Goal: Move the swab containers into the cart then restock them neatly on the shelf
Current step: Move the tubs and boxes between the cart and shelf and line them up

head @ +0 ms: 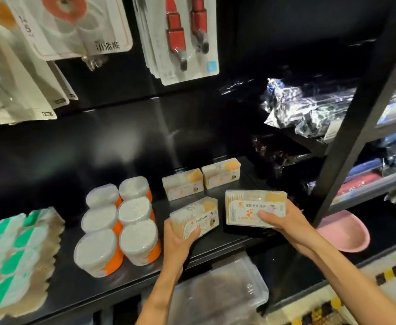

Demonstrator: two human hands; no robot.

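Restocking: both hands are placing rectangular swab boxes on the black shelf (pixel 215 242).
Left hand (pixel 180 240) is gripping one box (pixel 195 216), right hand (pixel 279 216) is pinching another (pixel 255 207); should be aligning them squarely before the back pair (pixel 201 178), label faces forward.

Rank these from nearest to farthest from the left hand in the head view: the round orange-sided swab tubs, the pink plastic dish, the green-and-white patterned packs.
Measured from the left hand:
1. Round orange-sided swab tubs, just to its left on the black shelf.
2. Pink plastic dish, to the right, beyond the black upright.
3. Green-and-white patterned packs, at the shelf's far left end.
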